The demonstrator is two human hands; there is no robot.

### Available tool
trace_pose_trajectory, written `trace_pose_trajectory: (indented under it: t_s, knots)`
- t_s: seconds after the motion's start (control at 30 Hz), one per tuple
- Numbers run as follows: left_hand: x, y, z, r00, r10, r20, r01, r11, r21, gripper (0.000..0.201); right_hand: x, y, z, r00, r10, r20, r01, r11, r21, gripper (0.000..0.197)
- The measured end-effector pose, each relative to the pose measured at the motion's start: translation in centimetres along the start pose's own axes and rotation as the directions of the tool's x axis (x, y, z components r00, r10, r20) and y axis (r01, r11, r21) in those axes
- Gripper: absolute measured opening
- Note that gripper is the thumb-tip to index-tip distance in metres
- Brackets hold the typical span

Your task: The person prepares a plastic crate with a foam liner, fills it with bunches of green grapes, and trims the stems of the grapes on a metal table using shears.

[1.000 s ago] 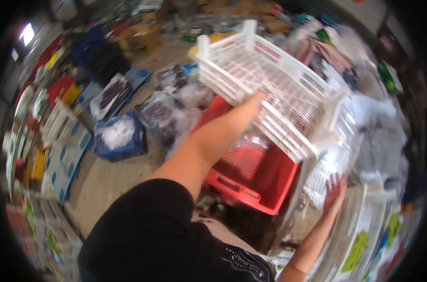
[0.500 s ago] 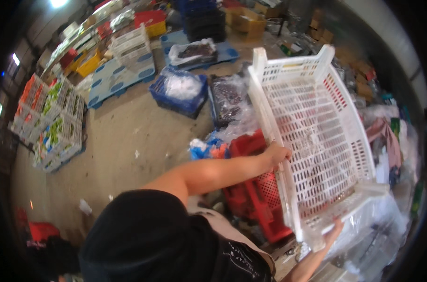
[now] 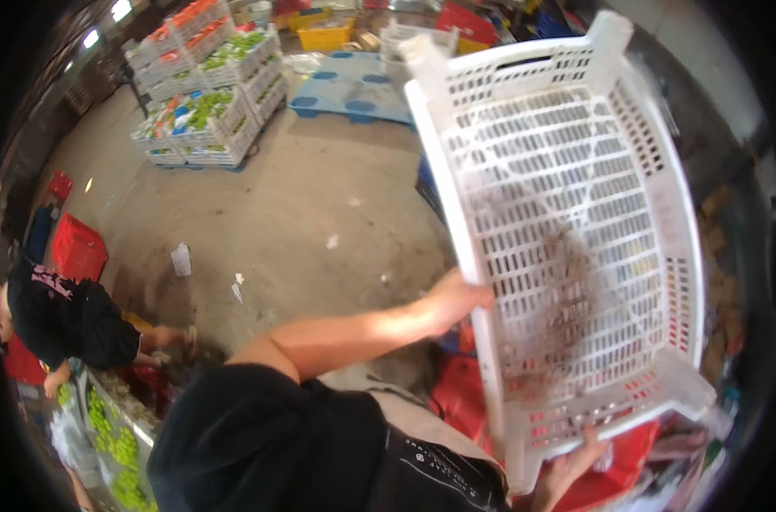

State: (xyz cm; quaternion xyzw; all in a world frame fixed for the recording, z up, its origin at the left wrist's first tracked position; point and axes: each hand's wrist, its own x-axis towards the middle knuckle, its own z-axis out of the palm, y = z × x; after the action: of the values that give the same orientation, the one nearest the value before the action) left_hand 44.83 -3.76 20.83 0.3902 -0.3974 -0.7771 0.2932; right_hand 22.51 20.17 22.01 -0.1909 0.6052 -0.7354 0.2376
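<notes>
White slatted plastic crate (image 3: 575,230) is the biggest thing in view: held up off the concrete floor (image 3: 319,205), tilted, open side toward the camera, empty, with a dirty grey smear across its base. Top corner nearly reaches the picture's edge.

Left hand (image 3: 456,300) grips the crate's long left rim about midway; fingers wrapped over the edge, tips hidden behind the plastic. Right hand (image 3: 575,461) holds the lower corner from beneath, fingers curled up onto the bottom rim, wrist cut off by the lower edge.

Person's black-sleeved shoulder fills the lower middle and blocks what's directly below.

Red crates (image 3: 465,401) sit under the white one, mostly covered by it; contents can't be made out.

Far back left: stacked white crates (image 3: 209,94) with green and orange produce, on a pallet. Blue pallet (image 3: 345,94) beside them, partly hidden by the held crate's corner.

Left edge: another person in a black shirt (image 3: 63,316), bent over, half cut off by the fisheye rim. Red crate (image 3: 76,247) just above them. Green fruit (image 3: 115,435) at lower left, blurry.
</notes>
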Motion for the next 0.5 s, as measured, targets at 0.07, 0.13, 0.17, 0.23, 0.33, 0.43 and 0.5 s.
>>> trace_pose_trajectory:
  t_s: [0.07,0.13,0.17,0.23,0.33,0.43,0.5]
  knots:
    - [-0.7,1.0,-6.2,0.992,0.123,-0.041,-0.126,0.986,-0.106,0.037,0.7,2.4,5.3,0.995,0.083,0.047,-0.086,0.995,0.059,0.077]
    - [-1.1,4.1,-11.2,0.971,0.170,-0.168,-0.189,0.976,-0.105,0.036,1.4,4.2,12.0,0.974,0.062,0.220,-0.073,0.996,0.042,0.081]
    - [-1.1,5.3,-13.6,0.969,0.152,-0.192,-0.178,0.976,-0.127,0.037,2.6,5.3,14.8,0.958,0.081,0.276,-0.108,0.991,0.082,0.079]
    - [-0.7,4.9,-17.4,0.972,0.088,-0.220,-0.128,0.976,-0.176,0.039,4.5,8.3,18.0,0.932,0.102,0.348,-0.147,0.983,0.106,0.074]
    - [1.0,6.4,-22.6,0.959,-0.051,-0.279,-0.088,0.881,-0.465,0.047,7.8,10.7,23.8,0.863,0.344,0.371,-0.316,0.939,-0.136,0.065]
    - [4.2,4.8,-31.0,0.920,-0.058,-0.387,-0.122,0.897,-0.425,0.041,10.7,14.4,32.5,0.783,0.330,0.527,-0.375,0.927,-0.023,0.062]
    - [6.1,2.7,-34.6,0.880,-0.046,-0.472,-0.194,0.873,-0.448,0.035,13.4,17.4,36.8,0.709,0.358,0.608,-0.419,0.907,-0.046,0.061]
